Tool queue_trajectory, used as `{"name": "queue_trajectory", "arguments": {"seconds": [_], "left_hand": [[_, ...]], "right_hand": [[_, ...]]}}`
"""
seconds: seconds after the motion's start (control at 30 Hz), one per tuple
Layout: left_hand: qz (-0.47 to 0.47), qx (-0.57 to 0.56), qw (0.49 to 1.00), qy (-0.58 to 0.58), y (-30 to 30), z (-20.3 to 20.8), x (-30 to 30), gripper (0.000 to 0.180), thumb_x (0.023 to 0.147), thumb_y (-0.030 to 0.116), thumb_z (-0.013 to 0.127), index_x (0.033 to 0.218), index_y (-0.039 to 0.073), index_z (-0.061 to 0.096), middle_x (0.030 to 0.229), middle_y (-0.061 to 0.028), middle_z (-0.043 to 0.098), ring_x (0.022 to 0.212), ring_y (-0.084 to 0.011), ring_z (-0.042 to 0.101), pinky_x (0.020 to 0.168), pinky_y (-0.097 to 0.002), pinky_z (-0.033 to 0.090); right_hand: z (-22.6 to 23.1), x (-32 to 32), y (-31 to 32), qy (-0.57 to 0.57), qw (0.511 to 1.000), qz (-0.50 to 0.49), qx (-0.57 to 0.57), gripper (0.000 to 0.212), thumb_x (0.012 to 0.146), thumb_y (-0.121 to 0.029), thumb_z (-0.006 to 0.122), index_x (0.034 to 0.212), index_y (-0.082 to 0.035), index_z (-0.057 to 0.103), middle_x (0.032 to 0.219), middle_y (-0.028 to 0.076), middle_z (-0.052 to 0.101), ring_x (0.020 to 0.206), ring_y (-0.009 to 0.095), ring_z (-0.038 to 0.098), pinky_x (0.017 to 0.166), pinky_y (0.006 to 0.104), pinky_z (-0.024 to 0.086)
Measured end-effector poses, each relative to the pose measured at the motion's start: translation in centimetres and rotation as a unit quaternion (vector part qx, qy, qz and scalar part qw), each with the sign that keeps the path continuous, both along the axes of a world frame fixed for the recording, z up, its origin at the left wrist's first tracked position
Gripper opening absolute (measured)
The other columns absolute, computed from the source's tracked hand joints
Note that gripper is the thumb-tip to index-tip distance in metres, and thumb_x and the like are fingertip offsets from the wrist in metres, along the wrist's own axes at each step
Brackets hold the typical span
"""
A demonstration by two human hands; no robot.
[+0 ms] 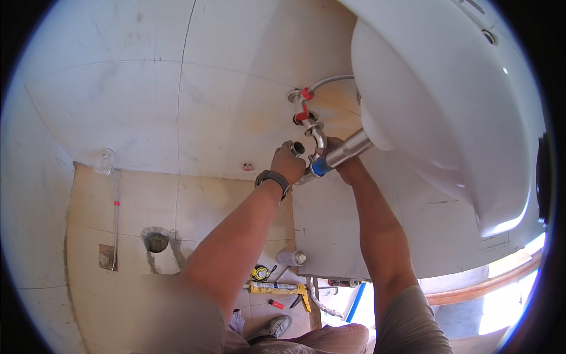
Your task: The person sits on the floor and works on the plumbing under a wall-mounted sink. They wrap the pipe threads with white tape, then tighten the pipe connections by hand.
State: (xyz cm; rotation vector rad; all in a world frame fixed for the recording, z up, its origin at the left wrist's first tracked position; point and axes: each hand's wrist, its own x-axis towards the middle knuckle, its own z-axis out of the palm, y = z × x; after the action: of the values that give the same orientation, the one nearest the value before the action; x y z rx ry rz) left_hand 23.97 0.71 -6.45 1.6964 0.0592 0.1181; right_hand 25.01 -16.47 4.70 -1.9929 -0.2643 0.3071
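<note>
In the head view, my left hand (287, 164) curls its fingers round a chrome fitting (298, 148), its end open and seemingly yet unjoined, below the basin (436, 112), whose drain pipe (349, 148) looks attached already, while my right hand (350, 169) is behind that, finger state impossible to tell.

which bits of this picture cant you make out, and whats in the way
All in the head view:
Right hand: partly hidden behind the metal pipe, so its grip can't be told.
Left hand: palm hidden by the back of the hand.
Sink: top end cut off by the upper edge.
Left sleeve: lost in a blurred patch.
Caulking gun: print on its tube too small to read.
</note>
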Motion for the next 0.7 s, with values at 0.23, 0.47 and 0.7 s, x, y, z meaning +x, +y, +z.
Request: {"name": "queue_trajectory", "arguments": {"seconds": [0.23, 0.47, 0.7], "left_hand": [[-0.046, -0.016, 0.999, -0.022, 1.2, -0.4, -0.6, 0.080, 0.077, 0.019, 0.084, 0.148, -0.003, 0.052, 0.134, -0.0272, 0.064, 0.124, -0.0393, 0.064, 0.107, -0.0438, 0.052], [-0.019, -0.079, 0.995, -0.057, 1.4, -0.1, -0.3, 0.077, 0.080, 0.029, 0.089, 0.141, -0.005, 0.058, 0.129, -0.0266, 0.069, 0.118, -0.0384, 0.069, 0.102, -0.0433, 0.055], [0.001, -0.054, 0.995, -0.089, 0.9, -0.2, 0.1, 0.055, 0.089, 0.023, 0.082, 0.136, 0.002, 0.063, 0.110, -0.0207, 0.077, 0.099, -0.0328, 0.077, 0.090, -0.0406, 0.059]], "right_hand": [[0.0, 0.8, 3.6, -0.004, 0.994, -0.090, 0.060, 0.051, 0.089, -0.020, 0.086, 0.128, 0.003, 0.063, 0.098, 0.003, 0.071, 0.084, 0.010, 0.065, 0.073, 0.0263, 0.054], [-1.5, 1.6, 4.7, -0.070, 0.989, -0.103, 0.083, 0.054, 0.086, -0.012, 0.088, 0.129, 0.009, 0.063, 0.099, 0.008, 0.072, 0.083, 0.011, 0.066, 0.071, 0.0255, 0.053], [-2.8, 2.7, 4.6, -0.092, 0.985, -0.087, 0.113, 0.056, 0.085, -0.011, 0.089, 0.127, 0.013, 0.061, 0.105, 0.013, 0.073, 0.087, 0.014, 0.069, 0.075, 0.0270, 0.056]]}}
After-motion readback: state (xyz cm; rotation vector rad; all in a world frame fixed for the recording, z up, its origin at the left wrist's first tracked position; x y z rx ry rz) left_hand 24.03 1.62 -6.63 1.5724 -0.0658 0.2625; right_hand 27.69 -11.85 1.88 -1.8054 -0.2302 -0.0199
